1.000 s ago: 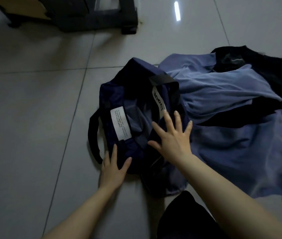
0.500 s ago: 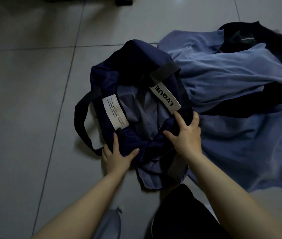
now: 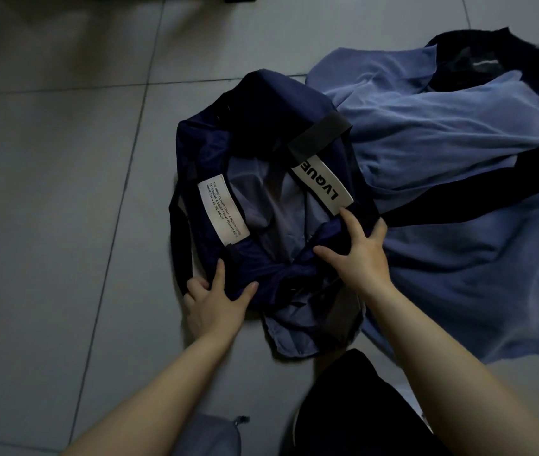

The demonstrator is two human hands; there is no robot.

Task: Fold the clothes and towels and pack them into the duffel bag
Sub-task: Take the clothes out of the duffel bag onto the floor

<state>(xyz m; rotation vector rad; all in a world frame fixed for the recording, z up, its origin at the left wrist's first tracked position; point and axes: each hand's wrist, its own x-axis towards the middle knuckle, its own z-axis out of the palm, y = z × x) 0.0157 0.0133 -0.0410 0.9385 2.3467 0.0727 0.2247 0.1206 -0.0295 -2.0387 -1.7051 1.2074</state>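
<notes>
A navy duffel bag lies open on the tiled floor, with white labels on its black straps and light blue cloth inside. My left hand grips the bag's near left rim, thumb over the fabric. My right hand grips the near right rim beside the LVQUE label. A pile of blue cloth and a black garment spreads over the floor to the right of the bag.
Grey floor tiles stretch to the left and behind the bag. A black strap loop sticks out at the bag's left. My dark-clad knee and a grey item sit at the bottom edge.
My right hand went from spread flat over the bag to gripping its right rim. My left hand closed on the left rim. The bag's mouth stands wider, and the view has tilted down.
</notes>
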